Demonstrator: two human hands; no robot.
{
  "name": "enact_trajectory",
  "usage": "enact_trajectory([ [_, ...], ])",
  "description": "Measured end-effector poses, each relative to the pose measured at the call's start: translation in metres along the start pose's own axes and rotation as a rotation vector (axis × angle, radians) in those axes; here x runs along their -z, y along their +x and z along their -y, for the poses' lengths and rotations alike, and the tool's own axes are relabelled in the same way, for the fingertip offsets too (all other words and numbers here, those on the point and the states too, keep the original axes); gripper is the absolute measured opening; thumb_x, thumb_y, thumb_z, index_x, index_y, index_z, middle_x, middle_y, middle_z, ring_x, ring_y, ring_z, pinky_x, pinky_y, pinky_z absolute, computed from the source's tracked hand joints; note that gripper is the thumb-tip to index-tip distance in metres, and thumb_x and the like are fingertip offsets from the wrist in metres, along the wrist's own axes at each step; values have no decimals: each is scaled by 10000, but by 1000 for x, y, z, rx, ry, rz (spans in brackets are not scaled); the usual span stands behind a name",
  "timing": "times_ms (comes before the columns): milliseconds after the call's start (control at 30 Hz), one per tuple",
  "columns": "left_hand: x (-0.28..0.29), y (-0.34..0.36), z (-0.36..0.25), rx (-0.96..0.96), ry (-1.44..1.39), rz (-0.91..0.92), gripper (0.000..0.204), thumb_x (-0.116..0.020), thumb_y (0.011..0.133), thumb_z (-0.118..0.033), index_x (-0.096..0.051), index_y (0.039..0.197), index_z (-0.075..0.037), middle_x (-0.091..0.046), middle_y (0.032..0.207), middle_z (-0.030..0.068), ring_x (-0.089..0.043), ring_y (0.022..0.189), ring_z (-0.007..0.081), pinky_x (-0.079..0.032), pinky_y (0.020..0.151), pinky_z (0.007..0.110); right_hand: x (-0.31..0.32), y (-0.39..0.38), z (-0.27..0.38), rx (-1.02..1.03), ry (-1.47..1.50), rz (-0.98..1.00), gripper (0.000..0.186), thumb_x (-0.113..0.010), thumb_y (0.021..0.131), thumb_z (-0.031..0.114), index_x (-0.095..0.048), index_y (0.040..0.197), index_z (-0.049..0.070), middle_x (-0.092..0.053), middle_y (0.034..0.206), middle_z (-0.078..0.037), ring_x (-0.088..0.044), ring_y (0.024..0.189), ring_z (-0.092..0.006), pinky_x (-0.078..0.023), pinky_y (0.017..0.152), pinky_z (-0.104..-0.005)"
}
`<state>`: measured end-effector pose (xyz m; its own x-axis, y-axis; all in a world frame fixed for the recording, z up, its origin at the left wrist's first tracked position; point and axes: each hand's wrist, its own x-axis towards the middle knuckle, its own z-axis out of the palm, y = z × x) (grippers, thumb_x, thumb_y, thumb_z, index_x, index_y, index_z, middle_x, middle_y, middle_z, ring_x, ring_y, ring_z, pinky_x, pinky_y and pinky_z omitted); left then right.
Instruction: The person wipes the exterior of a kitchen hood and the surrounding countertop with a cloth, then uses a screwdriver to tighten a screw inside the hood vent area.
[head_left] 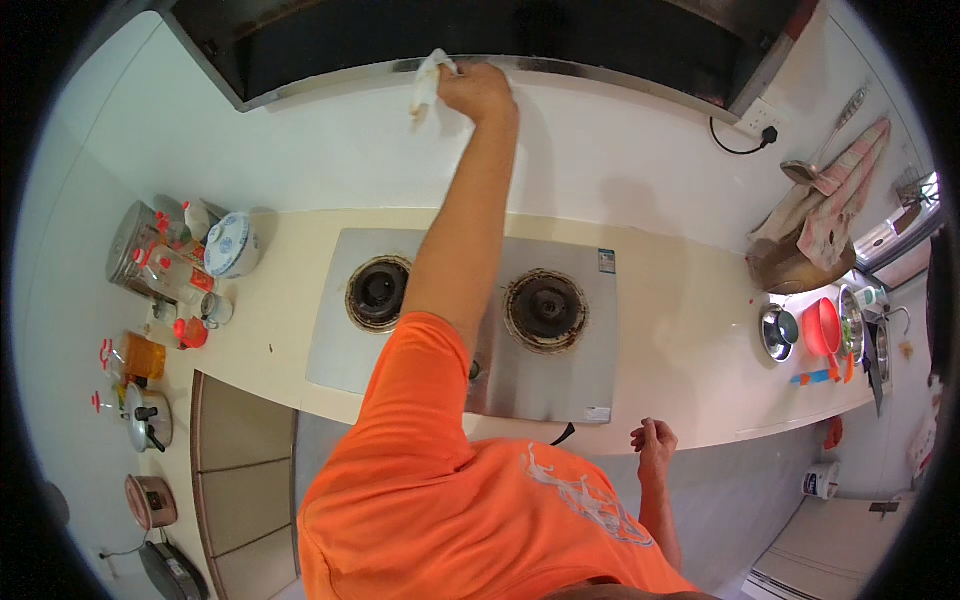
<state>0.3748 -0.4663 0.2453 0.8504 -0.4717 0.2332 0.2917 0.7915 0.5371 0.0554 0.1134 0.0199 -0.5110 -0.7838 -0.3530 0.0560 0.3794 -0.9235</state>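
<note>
My left hand is raised to the front edge of the range hood and grips a white cloth, which is pressed against the hood's metal strip. My left arm stretches up over the steel gas hob, between its two dark burners. My right hand hangs low at the front edge of the cream counter. Its fingers are curled with nothing in them.
Bottles, jars and a blue-and-white bowl crowd the counter's left end, with a kettle and pots below them. At the right end are metal bowls, a red bowl, hanging towels and a ladle. A wall socket has a black cable.
</note>
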Motion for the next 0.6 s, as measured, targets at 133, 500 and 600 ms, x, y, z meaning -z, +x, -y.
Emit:
enact_trajectory([
  [133,-41,-123,-9,43,233,96,350,-492,873,11,-546,1175,182,-616,1115,288,-610,1001,359,-476,934,376,34,1,-9,-36,-21,-99,224,-622,972,201,-648,903,-11,-665,690,-86,-574,533,-121,-423,477,-259],
  [500,-98,-283,-46,116,345,277,308,-484,863,23,-612,1105,166,-667,1061,288,-633,1015,365,-465,923,362,77,5,-23,-5,19,-106,246,-634,973,219,-640,868,-3,-660,680,-79,-564,518,-113,-418,472,-250],
  [600,-102,-307,-29,83,295,300,268,-480,855,29,-613,1045,164,-673,1009,280,-645,959,349,-472,877,386,83,4,-27,-9,7,-103,253,-636,972,221,-637,855,-3,-657,673,-78,-566,521,-112,-414,465,-249],
])
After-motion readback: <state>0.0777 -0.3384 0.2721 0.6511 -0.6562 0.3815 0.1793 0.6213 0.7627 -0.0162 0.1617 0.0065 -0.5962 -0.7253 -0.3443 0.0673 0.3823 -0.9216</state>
